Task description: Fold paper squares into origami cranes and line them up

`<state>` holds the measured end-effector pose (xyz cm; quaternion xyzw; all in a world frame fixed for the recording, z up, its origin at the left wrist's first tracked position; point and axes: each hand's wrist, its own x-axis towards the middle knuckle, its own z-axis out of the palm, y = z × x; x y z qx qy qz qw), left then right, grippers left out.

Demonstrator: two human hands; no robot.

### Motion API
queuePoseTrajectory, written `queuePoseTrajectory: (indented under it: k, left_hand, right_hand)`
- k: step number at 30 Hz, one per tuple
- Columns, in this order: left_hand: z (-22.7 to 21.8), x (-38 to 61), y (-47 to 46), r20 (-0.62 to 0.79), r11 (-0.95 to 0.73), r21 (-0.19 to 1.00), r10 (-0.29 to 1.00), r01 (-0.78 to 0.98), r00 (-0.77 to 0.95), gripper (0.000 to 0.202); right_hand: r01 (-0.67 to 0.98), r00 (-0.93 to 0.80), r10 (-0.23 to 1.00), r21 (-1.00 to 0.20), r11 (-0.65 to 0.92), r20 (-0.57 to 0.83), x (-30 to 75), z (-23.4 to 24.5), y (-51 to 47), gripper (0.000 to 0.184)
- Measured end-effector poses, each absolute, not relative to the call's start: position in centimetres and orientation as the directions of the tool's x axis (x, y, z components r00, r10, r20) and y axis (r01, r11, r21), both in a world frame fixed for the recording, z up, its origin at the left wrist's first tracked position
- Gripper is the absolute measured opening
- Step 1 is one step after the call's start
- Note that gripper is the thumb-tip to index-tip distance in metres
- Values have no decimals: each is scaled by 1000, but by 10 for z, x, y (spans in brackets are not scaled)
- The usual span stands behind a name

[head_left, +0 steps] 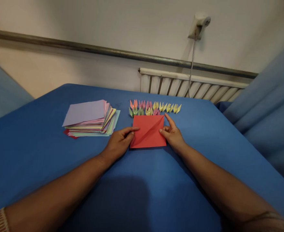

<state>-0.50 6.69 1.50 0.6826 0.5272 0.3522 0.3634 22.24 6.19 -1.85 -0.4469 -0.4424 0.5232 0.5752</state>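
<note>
A square sheet of red paper (148, 133) is held up a little above the blue table, with a diagonal crease running toward its upper right corner. My left hand (121, 140) pinches its left edge between thumb and fingers. At the right edge, my right hand (173, 133) grips the sheet by the thumb and bent fingers, while its index finger points up by the top right corner. Just behind the sheet stand several folded paper cranes (155, 107) in two rows, red, pink, green and yellow; the sheet's top edge comes close to the front row.
To the left lies a thick, uneven stack of coloured paper (88, 117) with a lilac sheet on top. The blue table (132, 199) reaches a wall with a metal rail (103, 50), a radiator (176, 83) and a socket with a cord (197, 27). Blue curtains (270, 106) hang at right.
</note>
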Motion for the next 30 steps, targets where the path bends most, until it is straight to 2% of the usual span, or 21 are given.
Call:
queuePoseTrajectory:
  k: [2, 3, 6, 8, 11, 13, 16, 19, 22, 26, 30]
  left_hand:
    - [13, -6, 69, 62, -163, 861, 974, 482, 218, 36]
    - [12, -6, 70, 51, -155, 876, 971, 458, 232, 35]
    - [5, -6, 75, 25, -118, 928, 966, 353, 257, 38]
    - [2, -7, 76, -17, -73, 942, 964, 329, 264, 40]
    - [0, -9, 77, -27, -73, 931, 963, 358, 267, 39]
    - [0, -10, 77, 45, -161, 900, 959, 405, 281, 32]
    - [0, -12, 79, 185, -317, 828, 933, 462, 310, 18]
    - [-2, -13, 81, 241, -374, 787, 918, 490, 313, 14]
    - [-2, -14, 83, 260, -394, 747, 915, 536, 310, 17]
    - [-3, -15, 84, 254, -387, 680, 921, 623, 295, 18]
    - [-5, -16, 84, 251, -389, 619, 921, 682, 298, 27]
  right_hand:
    - [-228, 75, 997, -972, 50, 33, 225, -18, 63, 93]
    - [-233, 81, 996, -971, 42, 24, 227, -18, 63, 85]
    - [-237, 56, 997, -971, -32, -46, 232, -20, 66, 41]
    - [-260, -5, 994, -960, -107, -110, 234, -22, 67, 22]
    - [-277, -108, 989, -952, -128, -101, 236, -26, 68, 24]
    - [-215, -154, 988, -975, -60, -27, 236, -28, 68, 30]
    - [31, -152, 979, -989, 141, 135, 237, -31, 68, 31]
    - [339, -160, 936, -874, 349, 312, 238, -31, 67, 33]
    - [466, -230, 895, -764, 446, 382, 239, -30, 66, 28]
    - [513, -208, 896, -736, 442, 393, 242, -32, 68, 18]
    - [527, -151, 937, -776, 346, 316, 242, -31, 68, 14]
